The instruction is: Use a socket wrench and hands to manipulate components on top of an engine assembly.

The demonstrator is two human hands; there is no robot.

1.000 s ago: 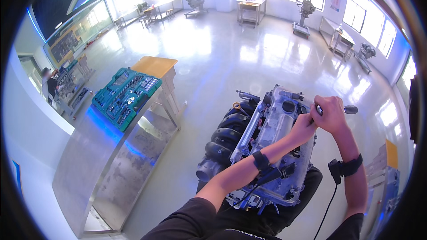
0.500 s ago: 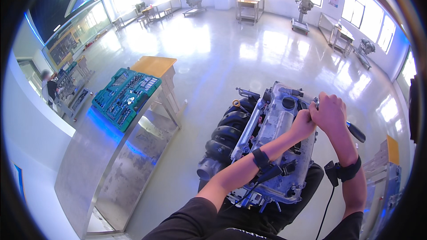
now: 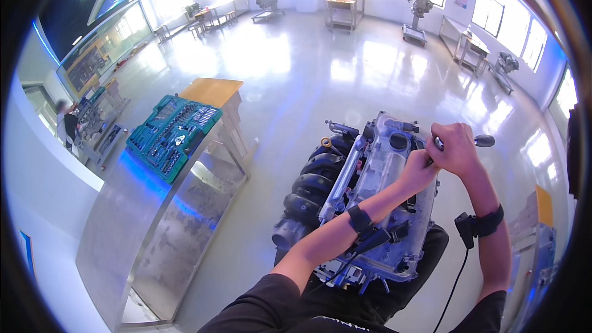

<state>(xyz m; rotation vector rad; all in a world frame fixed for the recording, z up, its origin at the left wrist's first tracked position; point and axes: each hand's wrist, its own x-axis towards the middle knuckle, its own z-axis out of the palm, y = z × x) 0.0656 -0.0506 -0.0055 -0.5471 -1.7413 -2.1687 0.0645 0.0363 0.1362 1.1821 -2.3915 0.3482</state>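
A car engine (image 3: 385, 172) with a grey valve cover stands before me. My right hand (image 3: 455, 148) is closed around a ratchet wrench (image 3: 485, 140) at the engine's far right edge. Its dark handle sticks out to the right past my fingers, and part of its metal head shows at their left. Just below and left of it, my left hand (image 3: 420, 169) is closed over the cover's right side, touching my right hand. What its fingers grip is hidden. Black ribbed intake pipes (image 3: 311, 179) line the engine's left side, and an oil filler cap (image 3: 399, 142) sits on top.
To the left, a metal workbench (image 3: 117, 222) bears an open green socket set case (image 3: 172, 135) and a wooden top (image 3: 213, 91). Another bench (image 3: 542, 209) stands at right. A person (image 3: 69, 123) works at far left. More engines on stands (image 3: 419, 9) line the far wall.
The wrench handle has swung away from me, from pointing down-right to pointing nearly straight right. My right hand has turned with it. My left hand stays nearly in place.
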